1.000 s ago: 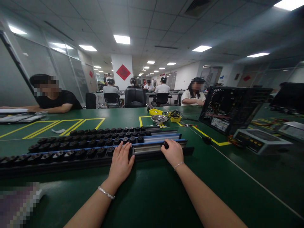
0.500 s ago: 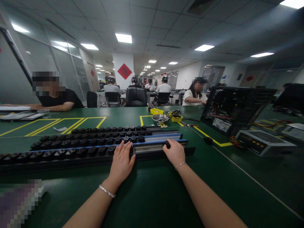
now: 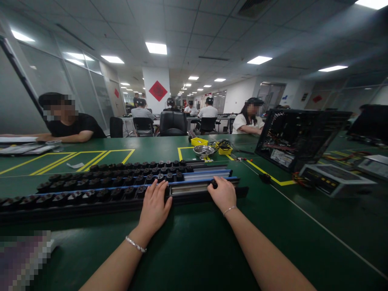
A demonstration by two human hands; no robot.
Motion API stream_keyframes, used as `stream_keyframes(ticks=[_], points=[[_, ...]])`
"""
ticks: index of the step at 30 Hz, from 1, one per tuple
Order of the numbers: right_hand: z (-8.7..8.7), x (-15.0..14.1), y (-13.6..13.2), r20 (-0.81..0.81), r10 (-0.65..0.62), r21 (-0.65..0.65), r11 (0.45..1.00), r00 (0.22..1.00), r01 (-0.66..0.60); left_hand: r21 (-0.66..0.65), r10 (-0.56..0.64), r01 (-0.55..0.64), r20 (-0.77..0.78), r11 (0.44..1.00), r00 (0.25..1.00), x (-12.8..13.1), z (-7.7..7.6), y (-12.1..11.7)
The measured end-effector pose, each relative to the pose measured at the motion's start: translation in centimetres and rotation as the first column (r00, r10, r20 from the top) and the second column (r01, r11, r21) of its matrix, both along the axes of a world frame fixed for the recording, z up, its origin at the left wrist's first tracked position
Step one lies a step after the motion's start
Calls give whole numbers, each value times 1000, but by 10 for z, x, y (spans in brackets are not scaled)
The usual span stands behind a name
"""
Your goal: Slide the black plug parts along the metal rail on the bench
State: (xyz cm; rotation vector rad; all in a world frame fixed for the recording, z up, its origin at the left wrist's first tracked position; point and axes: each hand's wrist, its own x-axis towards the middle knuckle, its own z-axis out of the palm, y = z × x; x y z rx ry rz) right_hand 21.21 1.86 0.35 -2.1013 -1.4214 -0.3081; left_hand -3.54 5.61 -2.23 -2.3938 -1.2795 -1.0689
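Note:
Several black track rails (image 3: 190, 189) with metal channels and blue strips lie side by side on the green table (image 3: 194, 246). Rows of black round socket-like modules (image 3: 103, 195) fill them from the left. My left hand (image 3: 155, 202) lies with fingers spread over the right end of the nearest row, partly hiding the modules there. Near the rail's right end, my right hand (image 3: 223, 193) is closed around a small black round module (image 3: 214, 183), mostly covered by the fingers. Bare channel shows between my hands.
Beyond the rails stand a metal bowl (image 3: 203, 150), a yellow tray (image 3: 199, 141) and a cable bundle (image 3: 223, 144). To the right are an open computer case (image 3: 300, 137) and a power supply unit (image 3: 336, 180). Co-workers sit across the table, left and right.
My right hand has shifted very slightly to the right along the rail with the module. My left hand stays on the row. The view sways a little.

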Motion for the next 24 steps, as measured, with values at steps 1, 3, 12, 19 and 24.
stream_keyframes(ticks=[1, 3, 12, 19, 24], points=[[-1, 0, 0, 0, -7, 5, 1000, 1000, 7, 0, -1, 1, 1, 1000, 1000, 0, 0, 0], [-2, 0, -1, -8, -13, 7, 1000, 1000, 13, 3, -4, 4, 1, 1000, 1000, 0, -1, 1], [-1, 3, -3, -28, -15, 7, 1000, 999, 15, -8, 10, -10, -16, 1000, 1000, 1, 0, 0], [-2, 7, -5, -22, 1, 30, 1000, 1000, -1, -6, 10, -10, -13, 1000, 1000, 1, 1, 0], [-4, 9, -5, -26, 7, 42, 999, 1000, -6, -4, 3, -3, -8, 1000, 1000, 0, 1, 0]])
